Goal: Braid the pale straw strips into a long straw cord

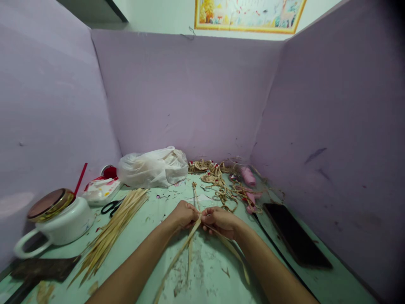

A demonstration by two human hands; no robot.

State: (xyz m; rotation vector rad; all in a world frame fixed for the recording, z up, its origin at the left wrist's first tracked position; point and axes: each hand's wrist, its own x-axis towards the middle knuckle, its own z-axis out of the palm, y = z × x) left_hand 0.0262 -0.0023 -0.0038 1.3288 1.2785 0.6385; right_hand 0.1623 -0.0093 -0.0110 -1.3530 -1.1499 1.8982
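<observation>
My left hand (186,214) and my right hand (220,221) meet over the middle of the table. Their fingers are pinched on a narrow braid of dry straw strips (194,231). The braided end (195,195) points away from me, up past my fingertips. Loose strip ends fan out below my hands, one long one toward me on the left and another (236,252) under my right wrist. The exact crossing of the strips is partly hidden by my fingers.
On the left lie a bundle of straw strips (114,230), black scissors (111,207), a white mug (68,221) and a cleaver-like blade (47,269). Behind are a white plastic bag (155,168) and braided straw pieces (212,179). A pink hot glue gun (251,199) and black phone (295,234) lie right.
</observation>
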